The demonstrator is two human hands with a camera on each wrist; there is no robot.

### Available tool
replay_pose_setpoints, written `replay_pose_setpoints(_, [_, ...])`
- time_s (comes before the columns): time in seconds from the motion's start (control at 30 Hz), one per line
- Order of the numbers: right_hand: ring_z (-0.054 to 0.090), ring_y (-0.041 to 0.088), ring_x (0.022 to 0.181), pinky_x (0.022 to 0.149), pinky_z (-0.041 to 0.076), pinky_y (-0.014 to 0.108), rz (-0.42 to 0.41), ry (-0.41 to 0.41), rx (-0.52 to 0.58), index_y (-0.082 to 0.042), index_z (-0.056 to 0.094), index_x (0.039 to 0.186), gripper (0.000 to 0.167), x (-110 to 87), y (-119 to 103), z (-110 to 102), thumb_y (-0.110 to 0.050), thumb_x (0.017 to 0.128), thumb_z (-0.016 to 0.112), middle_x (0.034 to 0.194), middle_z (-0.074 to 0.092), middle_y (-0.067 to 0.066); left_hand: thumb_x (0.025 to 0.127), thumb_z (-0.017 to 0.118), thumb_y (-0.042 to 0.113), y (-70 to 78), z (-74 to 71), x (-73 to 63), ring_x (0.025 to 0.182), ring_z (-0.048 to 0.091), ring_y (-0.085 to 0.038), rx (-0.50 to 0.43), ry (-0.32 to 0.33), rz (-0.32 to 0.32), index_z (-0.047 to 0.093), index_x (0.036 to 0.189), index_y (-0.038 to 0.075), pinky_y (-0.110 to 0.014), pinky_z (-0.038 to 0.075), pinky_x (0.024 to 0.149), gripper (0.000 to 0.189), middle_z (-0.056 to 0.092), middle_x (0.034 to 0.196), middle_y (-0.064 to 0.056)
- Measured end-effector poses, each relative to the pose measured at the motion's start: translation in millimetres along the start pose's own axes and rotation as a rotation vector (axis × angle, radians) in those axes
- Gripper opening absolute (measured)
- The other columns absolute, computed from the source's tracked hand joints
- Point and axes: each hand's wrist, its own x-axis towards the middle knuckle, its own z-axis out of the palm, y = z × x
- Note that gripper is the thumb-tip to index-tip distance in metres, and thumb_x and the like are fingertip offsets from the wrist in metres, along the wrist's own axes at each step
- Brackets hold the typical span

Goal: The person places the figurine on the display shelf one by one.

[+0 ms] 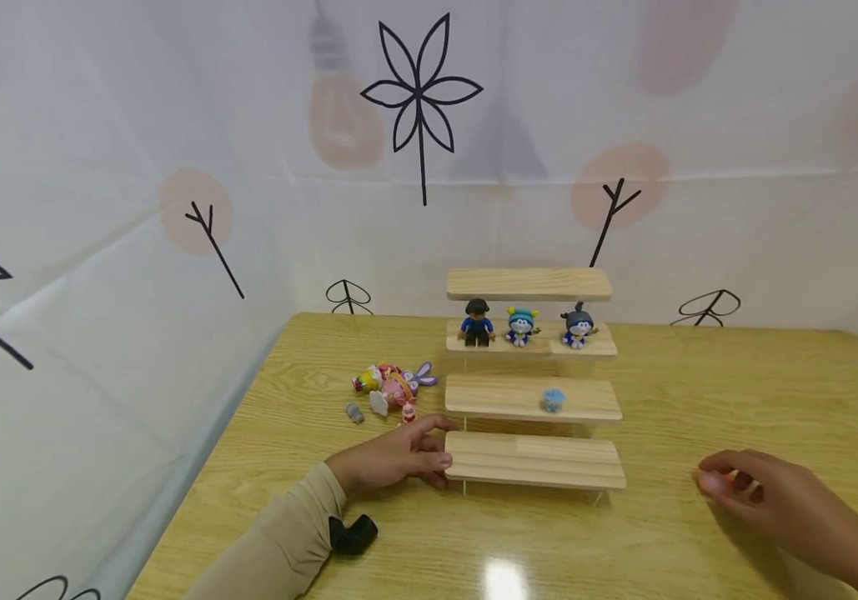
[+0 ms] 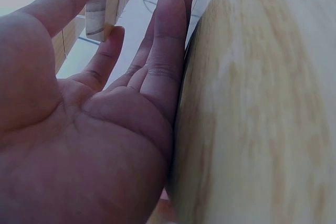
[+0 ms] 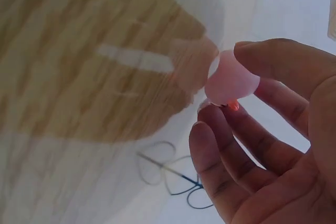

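My left hand (image 1: pixel 397 457) grips the left end of the lowest tier of a stepped wooden display shelf (image 1: pixel 534 460), thumb on one face and a finger on the other. Its remaining fingers lie along the tabletop in the left wrist view. To the right of the shelf, low over the table, my right hand (image 1: pixel 781 500) pinches a small pink toy (image 3: pixel 231 80) with an orange bit between thumb and fingertips. Much of the toy is hidden by the fingers. A small light-blue toy (image 1: pixel 554 400) sits on the tier above the lowest.
Three figurines stand on a higher tier: one in black and blue (image 1: pixel 477 323), one with a teal hat (image 1: pixel 521 327), one with a grey hat (image 1: pixel 577 326). Several toy figures (image 1: pixel 394 387) lie in a pile left of the shelf, beside a small grey toy (image 1: pixel 354 412).
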Motion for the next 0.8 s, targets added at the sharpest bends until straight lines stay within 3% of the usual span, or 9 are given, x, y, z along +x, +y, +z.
replay_pose_setpoints(0.2, [0.051, -0.011, 0.071, 0.056, 0.048, 0.022, -0.047, 0.007, -0.041, -0.014, 0.072, 0.105, 0.015, 4.1, 2.3, 1.5, -0.023, 0.093, 0.072, 0.085, 0.065, -0.013, 0.104, 0.055, 0.023, -0.1, 0.4, 0.4, 0.102, 0.069, -0.023, -0.001, -0.001, 0.001, 0.033, 0.15, 0.013, -0.035, 0.057, 0.095, 0.051, 0.064, 0.124, -0.014])
replay_pose_setpoints(0.43, [0.051, -0.01, 0.074, 0.058, 0.047, 0.022, -0.024, -0.06, -0.067, -0.015, 0.071, 0.109, 0.021, 9.8, -2.7, -0.1, -0.032, 0.099, 0.064, 0.09, 0.066, -0.013, 0.105, 0.054, 0.023, 0.4, 0.7, 0.1, 0.102, 0.069, -0.023, 0.004, 0.0, -0.001, 0.033, 0.15, 0.014, -0.035, 0.057, 0.095, 0.051, 0.063, 0.125, -0.014])
replay_pose_setpoints(0.8, [0.051, -0.012, 0.079, 0.06, 0.05, 0.021, -0.088, 0.05, -0.049, -0.01, 0.072, 0.112, 0.02, 18.0, -20.9, -0.5, -0.023, 0.097, 0.068, 0.101, 0.072, -0.004, 0.105, 0.055, 0.022, 0.2, 0.5, -0.2, 0.102, 0.069, -0.023, -0.002, 0.003, 0.003, 0.034, 0.15, 0.014, -0.035, 0.057, 0.095, 0.051, 0.064, 0.124, -0.014])
